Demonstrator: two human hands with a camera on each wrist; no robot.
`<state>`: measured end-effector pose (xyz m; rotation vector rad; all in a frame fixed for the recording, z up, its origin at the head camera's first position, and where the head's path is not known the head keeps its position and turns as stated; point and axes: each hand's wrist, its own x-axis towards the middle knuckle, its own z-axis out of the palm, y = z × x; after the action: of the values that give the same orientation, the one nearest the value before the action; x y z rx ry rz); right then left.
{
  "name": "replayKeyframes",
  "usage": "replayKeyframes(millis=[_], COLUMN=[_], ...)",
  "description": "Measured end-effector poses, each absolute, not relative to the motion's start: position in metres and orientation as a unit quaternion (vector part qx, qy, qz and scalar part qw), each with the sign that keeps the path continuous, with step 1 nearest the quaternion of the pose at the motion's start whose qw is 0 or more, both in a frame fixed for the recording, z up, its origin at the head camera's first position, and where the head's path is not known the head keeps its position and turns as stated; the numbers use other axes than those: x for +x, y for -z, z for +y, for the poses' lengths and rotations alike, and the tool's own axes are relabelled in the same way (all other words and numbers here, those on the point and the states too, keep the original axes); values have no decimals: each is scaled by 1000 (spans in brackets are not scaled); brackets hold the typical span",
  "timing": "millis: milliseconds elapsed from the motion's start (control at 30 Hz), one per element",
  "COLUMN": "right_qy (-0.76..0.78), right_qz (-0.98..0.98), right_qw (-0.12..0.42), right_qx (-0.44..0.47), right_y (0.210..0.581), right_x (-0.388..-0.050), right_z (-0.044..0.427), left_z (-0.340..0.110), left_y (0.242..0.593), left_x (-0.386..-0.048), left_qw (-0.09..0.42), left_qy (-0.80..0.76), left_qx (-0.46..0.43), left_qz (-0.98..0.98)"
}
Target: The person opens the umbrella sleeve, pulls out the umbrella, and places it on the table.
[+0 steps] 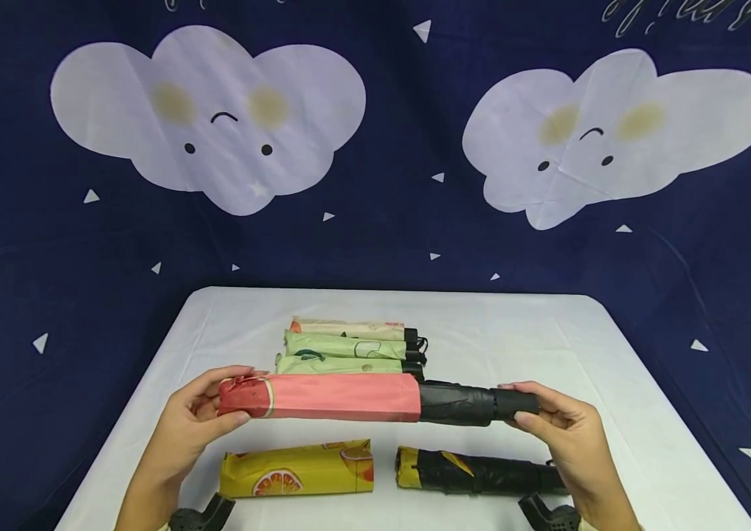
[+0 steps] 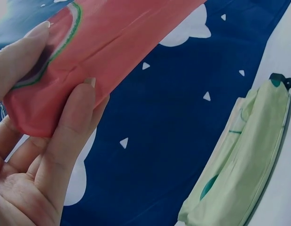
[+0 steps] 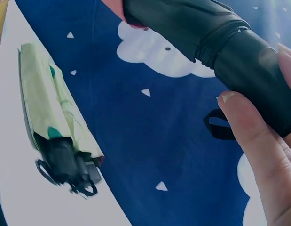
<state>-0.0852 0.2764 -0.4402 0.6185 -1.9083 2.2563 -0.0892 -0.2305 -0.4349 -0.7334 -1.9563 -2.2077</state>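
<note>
A folded black umbrella (image 1: 455, 403) is held level above the table, its far part inside a pink-red sleeve (image 1: 342, 397) with a watermelon-rind print. The left hand (image 1: 183, 417) pinches the sleeve's closed end; in the left wrist view, thumb and fingers press the red fabric (image 2: 103, 47) from both sides. At the other end, the right hand (image 1: 568, 428) grips the black handle (image 3: 253, 66) between thumb and fingers. A small black strap loop (image 3: 218, 125) hangs by that handle. The black canopy between handle and sleeve is exposed.
Nearer the person lie a yellow citrus-print sleeve (image 1: 322, 476) and a black folded umbrella with a yellow end (image 1: 482, 473). Behind the held umbrella, two green sleeved umbrellas (image 1: 349, 346) and a cream one (image 1: 349, 329) lie side by side on the white table (image 1: 515, 324).
</note>
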Motion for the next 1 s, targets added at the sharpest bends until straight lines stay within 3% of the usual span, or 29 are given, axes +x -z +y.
replayKeyframes(millis=[267,533,800,1000], right_qy=[-761,-774,-778,-758], right_qz=[-611,-580,-588,-635], right_qw=[75,69,65,42], right_qx=[206,244,212,146], right_y=[442,452,470,497], right_x=[-83,-88,-83,-79], right_z=[296,315,349,370], left_z=[-240,-251,-267,-275], left_y=[439,448,461,481], left_x=[-90,-92,-92,-92], left_qw=[51,82,90,56], left_qy=[730,764,779,753], left_qx=[-222,-266,-222,-130], left_qz=[-644,-582,-579,-642])
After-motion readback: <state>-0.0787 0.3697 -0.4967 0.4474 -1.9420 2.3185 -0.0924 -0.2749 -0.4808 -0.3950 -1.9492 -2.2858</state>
